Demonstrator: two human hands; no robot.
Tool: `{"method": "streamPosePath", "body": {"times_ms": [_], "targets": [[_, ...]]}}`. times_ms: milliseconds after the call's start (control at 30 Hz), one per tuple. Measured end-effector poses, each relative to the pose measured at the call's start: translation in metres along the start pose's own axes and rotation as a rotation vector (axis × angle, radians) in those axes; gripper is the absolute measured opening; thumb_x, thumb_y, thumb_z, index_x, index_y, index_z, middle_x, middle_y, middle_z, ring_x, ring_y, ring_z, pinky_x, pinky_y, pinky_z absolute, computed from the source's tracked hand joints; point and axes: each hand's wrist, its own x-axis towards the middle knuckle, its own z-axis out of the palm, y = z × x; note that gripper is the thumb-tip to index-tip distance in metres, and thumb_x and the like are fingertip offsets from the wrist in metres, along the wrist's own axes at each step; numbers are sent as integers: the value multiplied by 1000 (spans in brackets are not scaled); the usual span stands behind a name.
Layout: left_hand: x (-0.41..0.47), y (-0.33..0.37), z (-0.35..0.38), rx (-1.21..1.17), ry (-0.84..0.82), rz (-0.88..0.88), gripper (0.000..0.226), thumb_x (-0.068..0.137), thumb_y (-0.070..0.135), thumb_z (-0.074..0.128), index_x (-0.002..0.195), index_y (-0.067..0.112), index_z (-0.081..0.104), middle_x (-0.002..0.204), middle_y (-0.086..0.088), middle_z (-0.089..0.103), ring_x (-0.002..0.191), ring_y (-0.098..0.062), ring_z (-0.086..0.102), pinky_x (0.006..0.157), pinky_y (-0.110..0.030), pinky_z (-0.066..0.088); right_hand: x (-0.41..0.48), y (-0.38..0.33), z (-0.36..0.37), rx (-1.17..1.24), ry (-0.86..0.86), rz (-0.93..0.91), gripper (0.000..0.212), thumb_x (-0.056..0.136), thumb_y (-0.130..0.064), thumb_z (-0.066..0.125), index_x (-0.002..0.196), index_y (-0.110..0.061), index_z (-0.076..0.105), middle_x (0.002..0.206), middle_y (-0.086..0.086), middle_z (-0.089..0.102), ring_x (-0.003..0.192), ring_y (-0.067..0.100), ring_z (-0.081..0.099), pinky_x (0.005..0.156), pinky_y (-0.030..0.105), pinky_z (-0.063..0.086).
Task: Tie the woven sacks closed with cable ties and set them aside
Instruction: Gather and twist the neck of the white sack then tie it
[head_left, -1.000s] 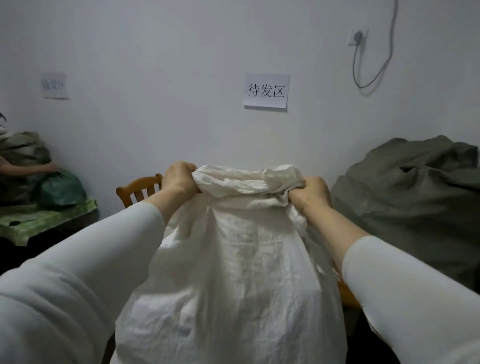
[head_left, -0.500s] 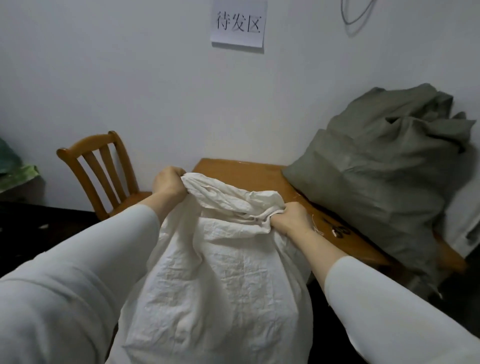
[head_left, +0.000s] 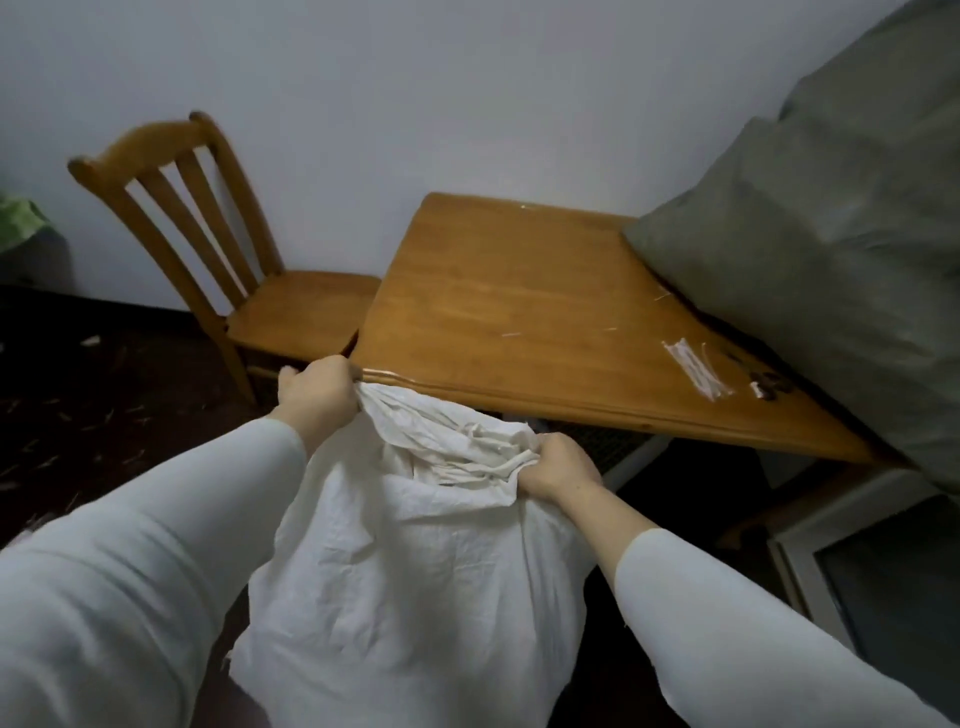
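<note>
A full white woven sack (head_left: 405, 561) hangs in front of me, below the front edge of the wooden table (head_left: 519, 312). My left hand (head_left: 317, 395) grips the left side of its bunched mouth, right at the table's corner. My right hand (head_left: 558, 465) grips the right side of the mouth, lower and nearer to me. A small bundle of white cable ties (head_left: 696, 366) lies on the table to the right. A large grey-green sack (head_left: 831, 249) rests on the table's right end.
A wooden chair (head_left: 228, 260) stands against the wall left of the table. A few small dark items (head_left: 769, 389) lie beside the cable ties. A white-framed panel (head_left: 857, 561) stands on the dark floor at the lower right. Scraps litter the floor on the left.
The white sack has come down from chest height to below the table's edge, with both hands still gripping its mouth. My view has tilted downward, and the tabletop with the cable ties has come into sight.
</note>
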Motion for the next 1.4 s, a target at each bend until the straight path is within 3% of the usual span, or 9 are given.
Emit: {"method": "streamPosePath", "body": {"times_ms": [133, 367, 733, 867, 1033, 1133, 1200, 1300, 1400], "targets": [[10, -39, 23, -1, -53, -78, 25, 83, 4, 44, 89, 18, 64, 91, -3, 61, 83, -26, 55, 64, -30, 40, 22, -12, 48, -49, 6, 37, 22, 80, -28, 56, 101, -21, 52, 98, 2, 63, 89, 24, 62, 71, 30, 52], [30, -87, 50, -111, -119, -131, 21, 80, 1, 44, 78, 16, 58, 84, -8, 58, 84, -32, 58, 69, -33, 46, 51, -30, 99, -98, 32, 46, 48, 81, -22, 55, 128, -19, 48, 111, 9, 63, 102, 31, 60, 77, 32, 48], [27, -120, 103, -44, -332, -176, 18, 81, 2, 54, 94, 0, 66, 92, -15, 63, 96, -32, 60, 73, -33, 45, 65, -20, 144, -143, -93, 18, 10, 85, -19, 50, 92, -24, 55, 107, 6, 63, 101, 31, 58, 86, 37, 47], [32, -109, 106, 30, -490, -223, 50, 72, 9, 69, 119, 10, 51, 120, -12, 55, 114, -30, 50, 95, -38, 46, 84, -23, 128, -125, -189, 4, 12, 80, -24, 54, 92, -25, 56, 105, 7, 64, 98, 31, 60, 86, 40, 51], [33, -68, 101, 285, -608, -2, 106, 66, 42, 74, 148, 32, 6, 154, -3, 18, 145, -25, 7, 114, -53, 4, 96, -22, 104, -131, -303, -16, 31, 76, -22, 66, 105, -17, 58, 105, 8, 63, 99, 30, 60, 83, 39, 54], [27, -31, 110, 192, -600, 147, 91, 67, 62, 68, 143, 43, 21, 155, 4, 20, 146, -17, 8, 114, -52, -9, 97, -18, 94, -89, -346, -42, 51, 72, -20, 72, 119, -18, 55, 109, 6, 60, 103, 30, 60, 82, 39, 55], [23, -17, 122, 153, -596, 188, 64, 76, 54, 65, 134, 35, 45, 142, 3, 45, 136, -17, 34, 114, -43, 17, 99, -16, 84, -60, -366, -43, 66, 68, -23, 79, 127, -23, 51, 117, 5, 59, 108, 29, 59, 79, 34, 53], [20, -10, 129, -32, -488, 158, 30, 87, 35, 60, 110, 17, 67, 109, -6, 67, 107, -25, 59, 84, -31, 44, 108, -17, 58, -36, -328, -97, 36, 66, -32, 82, 91, -21, 58, 99, 4, 64, 98, 26, 64, 76, 34, 51], [30, -3, 116, -273, -389, 113, 24, 89, 26, 60, 104, 11, 72, 98, -10, 71, 94, -24, 63, 74, -27, 44, 117, -25, 26, 108, -211, -131, 30, 77, -27, 72, 104, -15, 66, 101, 5, 65, 100, 28, 63, 75, 35, 50]]}}
